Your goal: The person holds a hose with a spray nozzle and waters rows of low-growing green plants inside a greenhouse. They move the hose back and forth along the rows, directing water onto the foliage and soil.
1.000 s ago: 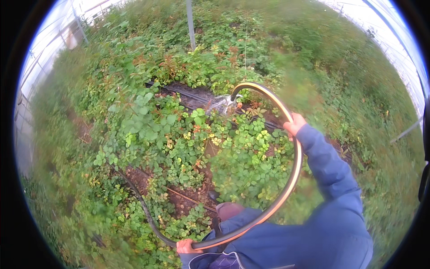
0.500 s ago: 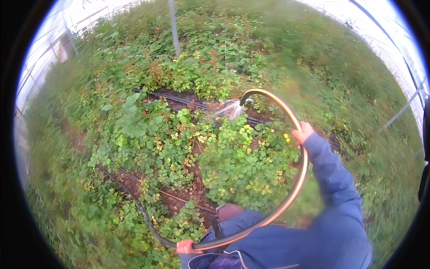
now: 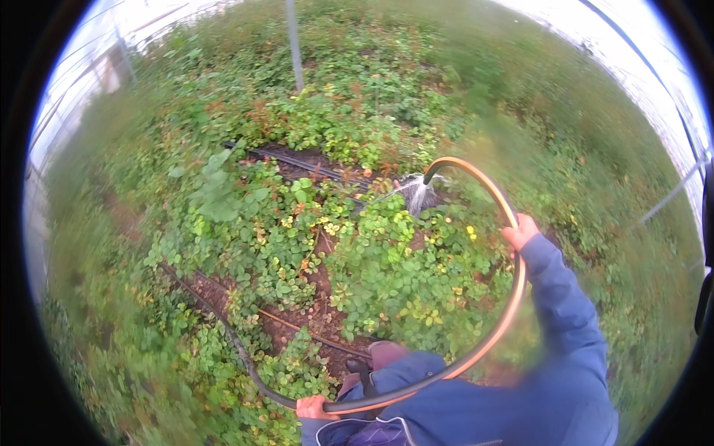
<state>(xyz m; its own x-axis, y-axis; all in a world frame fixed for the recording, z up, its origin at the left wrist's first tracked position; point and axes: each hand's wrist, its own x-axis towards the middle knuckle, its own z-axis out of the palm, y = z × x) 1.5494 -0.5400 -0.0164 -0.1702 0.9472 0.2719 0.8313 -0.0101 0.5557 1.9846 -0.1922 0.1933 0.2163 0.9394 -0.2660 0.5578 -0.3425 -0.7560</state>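
Right hand: your right hand (image 3: 520, 232) was curled round the hose (image 3: 513, 312) high on its arc, out at the end of your blue sleeve (image 3: 565, 312), fingers wrapped over the tube.
Left hand: your left hand (image 3: 314, 407) was closed in a fist on the hose low by your body, at the bottom edge of the view.
Hose: it was black with an orange side and ran in 1 wide loop from your left hand, up the right past your right hand, and over to its open end (image 3: 428, 178) above the plants. Left of your left hand it trailed away across the ground between the leaves.
Water: a pale spray (image 3: 416, 195) fanned down and to the left from the hose end onto the leaves just below it.
Plants: low green plants (image 3: 387, 275) with some yellow and reddish leaves filled the bed inside the loop and all about it.
Soil: dark soil (image 3: 320, 279) showed in strips between the plants, with 2 thin black lines (image 3: 312, 165) lying along the far strip.
Post: 1 grey post (image 3: 294, 44) stood upright at the far side of the bed.
Packages, labels, signs: you had none that could be made out; the rim of the view was blurred.
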